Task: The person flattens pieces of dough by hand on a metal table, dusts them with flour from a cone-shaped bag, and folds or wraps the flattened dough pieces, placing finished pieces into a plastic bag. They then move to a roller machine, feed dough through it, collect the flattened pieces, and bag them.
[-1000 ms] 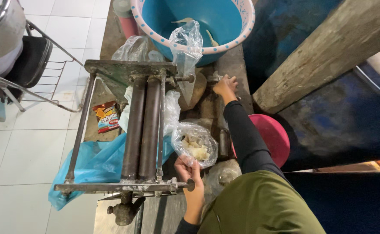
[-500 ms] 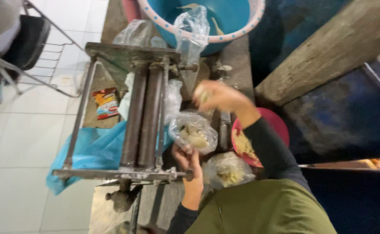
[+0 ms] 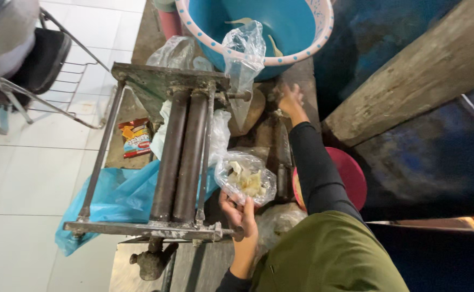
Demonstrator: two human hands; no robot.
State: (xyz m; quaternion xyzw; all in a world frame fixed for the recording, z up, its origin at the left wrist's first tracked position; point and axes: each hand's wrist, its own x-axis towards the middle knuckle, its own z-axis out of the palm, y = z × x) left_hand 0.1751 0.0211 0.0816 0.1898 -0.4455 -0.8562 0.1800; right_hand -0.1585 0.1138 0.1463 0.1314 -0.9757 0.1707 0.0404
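Observation:
My left hand (image 3: 238, 212) grips the lower edge of a clear plastic bag (image 3: 246, 177) that holds pale yellowish pieces, just right of a metal roller press (image 3: 185, 157) with two dark rollers. My right hand (image 3: 290, 99), in a black sleeve, is stretched out to the far end of the bench, below the rim of a large blue basin (image 3: 280, 32). Its fingers curl down onto the dark bench surface; what is under them is hidden. An upright clear bag (image 3: 243, 57) stands between the press and the basin.
A blue plastic bag (image 3: 115, 197) and a snack packet (image 3: 136, 138) lie left of the press. A red bowl (image 3: 353, 176) sits under my right forearm, another filled clear bag (image 3: 280, 219) near my body. A thick wooden beam (image 3: 421, 70) slants at right; a metal-framed chair (image 3: 31, 65) stands far left.
Half a second ago my right hand was back near the bag with a pale piece; it has now reached out again to the far end of the bench. My left hand stays on the bag.

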